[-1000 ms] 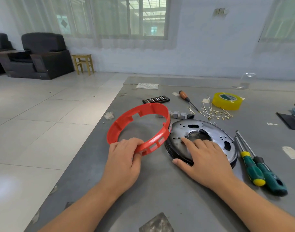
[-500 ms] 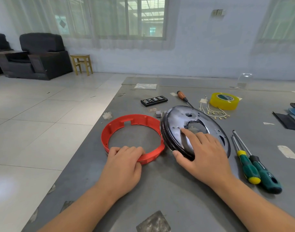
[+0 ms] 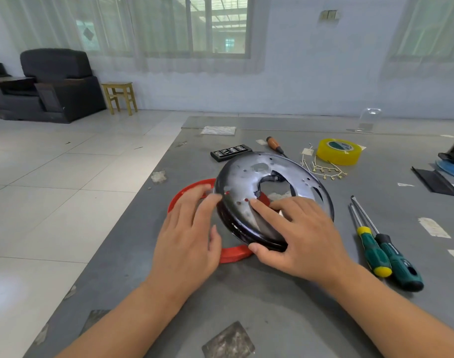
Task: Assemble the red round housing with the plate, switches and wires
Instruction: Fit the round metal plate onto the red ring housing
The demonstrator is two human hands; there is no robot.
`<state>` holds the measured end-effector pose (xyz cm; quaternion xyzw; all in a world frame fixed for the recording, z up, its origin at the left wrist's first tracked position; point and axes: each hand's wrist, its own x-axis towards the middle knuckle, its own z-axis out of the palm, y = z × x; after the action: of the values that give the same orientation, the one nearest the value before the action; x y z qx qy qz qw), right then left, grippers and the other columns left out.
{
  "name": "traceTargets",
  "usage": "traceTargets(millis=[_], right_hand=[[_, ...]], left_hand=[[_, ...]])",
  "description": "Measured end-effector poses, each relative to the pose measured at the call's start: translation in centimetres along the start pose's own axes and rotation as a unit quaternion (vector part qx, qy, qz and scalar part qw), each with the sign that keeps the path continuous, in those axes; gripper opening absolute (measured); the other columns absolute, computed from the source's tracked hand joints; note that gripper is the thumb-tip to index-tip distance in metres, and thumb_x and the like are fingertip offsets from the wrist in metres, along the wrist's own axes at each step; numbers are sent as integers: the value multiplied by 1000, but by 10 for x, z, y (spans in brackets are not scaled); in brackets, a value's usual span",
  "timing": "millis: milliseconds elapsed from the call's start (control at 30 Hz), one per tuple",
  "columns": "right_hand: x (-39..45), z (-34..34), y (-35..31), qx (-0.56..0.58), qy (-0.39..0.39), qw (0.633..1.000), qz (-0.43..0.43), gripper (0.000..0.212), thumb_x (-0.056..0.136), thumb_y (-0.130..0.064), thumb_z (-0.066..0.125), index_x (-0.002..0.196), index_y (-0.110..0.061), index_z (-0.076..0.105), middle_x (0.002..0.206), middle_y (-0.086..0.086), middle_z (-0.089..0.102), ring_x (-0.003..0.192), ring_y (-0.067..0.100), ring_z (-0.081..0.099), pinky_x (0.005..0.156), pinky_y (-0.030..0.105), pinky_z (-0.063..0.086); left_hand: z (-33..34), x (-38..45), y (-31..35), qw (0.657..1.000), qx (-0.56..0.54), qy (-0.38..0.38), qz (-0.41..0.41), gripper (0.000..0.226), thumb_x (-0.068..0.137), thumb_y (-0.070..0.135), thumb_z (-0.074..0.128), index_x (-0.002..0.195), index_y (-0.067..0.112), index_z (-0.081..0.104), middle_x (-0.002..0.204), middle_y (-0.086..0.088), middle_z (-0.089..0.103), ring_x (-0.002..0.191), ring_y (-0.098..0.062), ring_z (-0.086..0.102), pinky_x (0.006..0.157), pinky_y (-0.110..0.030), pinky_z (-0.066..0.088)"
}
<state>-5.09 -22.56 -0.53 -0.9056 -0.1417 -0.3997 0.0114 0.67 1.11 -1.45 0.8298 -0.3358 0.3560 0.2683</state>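
Observation:
The red round housing (image 3: pixel 233 254) lies flat on the grey table, mostly hidden under my hands and the plate. Tilted over the housing is the black round metal plate (image 3: pixel 249 177), its far edge raised. My right hand (image 3: pixel 298 233) grips the plate's near rim, thumb beneath and fingers on top. My left hand (image 3: pixel 187 236) rests with spread fingers against the plate's left edge and over the housing. Small brass-tipped wires (image 3: pixel 324 171) lie behind the plate. No switches show.
Two green-handled screwdrivers (image 3: pixel 383 251) lie to the right. A yellow tape roll (image 3: pixel 339 151), a wooden-handled screwdriver (image 3: pixel 273 144) and a black bit case (image 3: pixel 231 152) sit behind. The table's left edge (image 3: pixel 133 218) drops to a tiled floor.
The red housing was set down flat. My right hand lifted and tilted the plate, then carried it left over the housing. My left hand let go of the housing and moved to the plate's edge.

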Motion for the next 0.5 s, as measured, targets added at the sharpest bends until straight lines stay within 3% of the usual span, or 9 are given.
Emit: traceTargets(millis=[67,167,267,400,500], right_hand=[[5,-3,-4,10,7,999,-33,68,86,-67,61,139,-24,64,107,4,67,103,28,65,93,40,49],[11,-7,-11,12,7,998,-58,68,87,-69,59,137,-23,66,107,4,68,98,25,62,90,37,46],[16,-10,-12,13,-13,999,-51,69,88,-71,57,138,-23,65,110,4,69,98,23,64,89,35,48],[18,-11,-8,42,21,997,-65,74,87,-74,60,138,-21,64,125,4,67,114,24,63,104,39,45],[15,-10,5,83,65,993,-52,89,82,-72,67,151,-20,47,153,8,47,141,25,46,115,45,37]], left_hand=[[4,11,-3,999,29,-34,28,82,75,-4,69,150,18,47,161,-14,43,151,-35,41,116,-49,45],[10,22,-6,997,29,-67,35,63,83,5,53,146,10,58,159,-16,49,152,-37,40,117,-57,43],[12,26,-8,997,22,-64,37,61,87,9,34,141,1,63,150,-20,58,146,-43,46,117,-62,40],[11,26,-16,1000,18,-8,20,56,87,-5,41,136,1,67,146,-17,63,143,-38,51,110,-47,46],[8,26,-24,998,-33,29,-47,56,84,-13,52,135,3,68,147,-11,62,146,-29,48,119,-26,35]])
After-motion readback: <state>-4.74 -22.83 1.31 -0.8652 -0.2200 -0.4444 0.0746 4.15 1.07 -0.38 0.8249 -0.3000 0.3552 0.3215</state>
